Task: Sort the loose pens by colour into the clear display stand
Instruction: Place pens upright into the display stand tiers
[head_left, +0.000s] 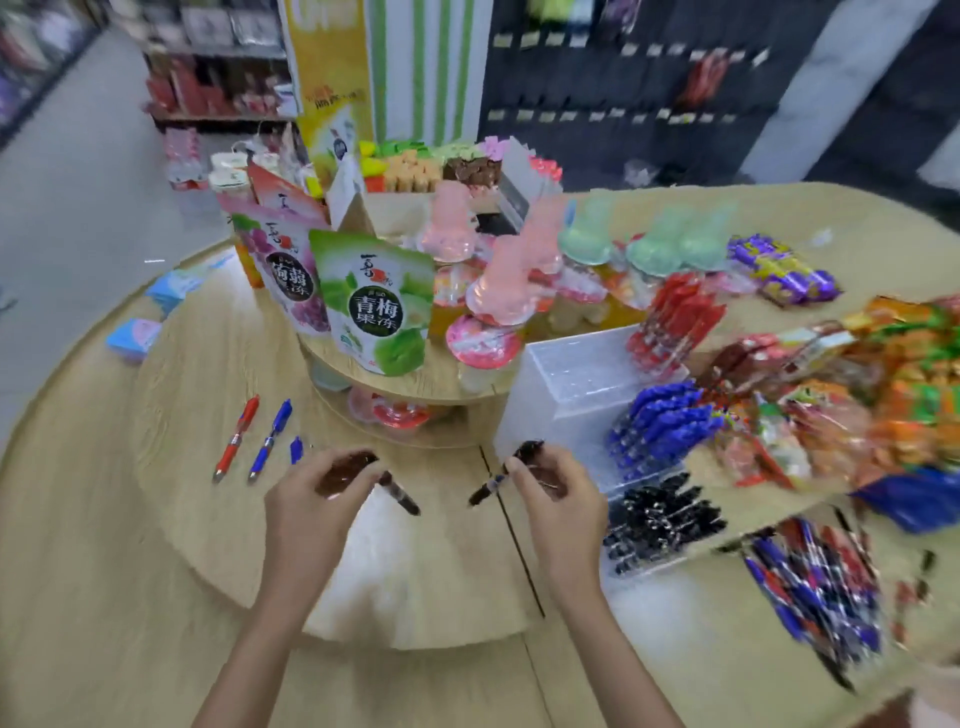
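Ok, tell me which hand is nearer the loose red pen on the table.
Left. The left hand is a little right of the red pen; the right hand is farther right, by the clear display stand.

The table (156, 571) is showing a pale wood-grain pattern. The red pen (236, 439) is showing red, and the blue pen (270, 439) beside it is showing blue. The first black pen (402, 493) and the second black pen (485, 491) are both showing black. The clear display stand (566, 374) is showing separate colour groups: red pens (670, 325), blue pens (660, 426) and black pens (665, 514). The pouch (376, 301) is showing green and white around a black roundel.
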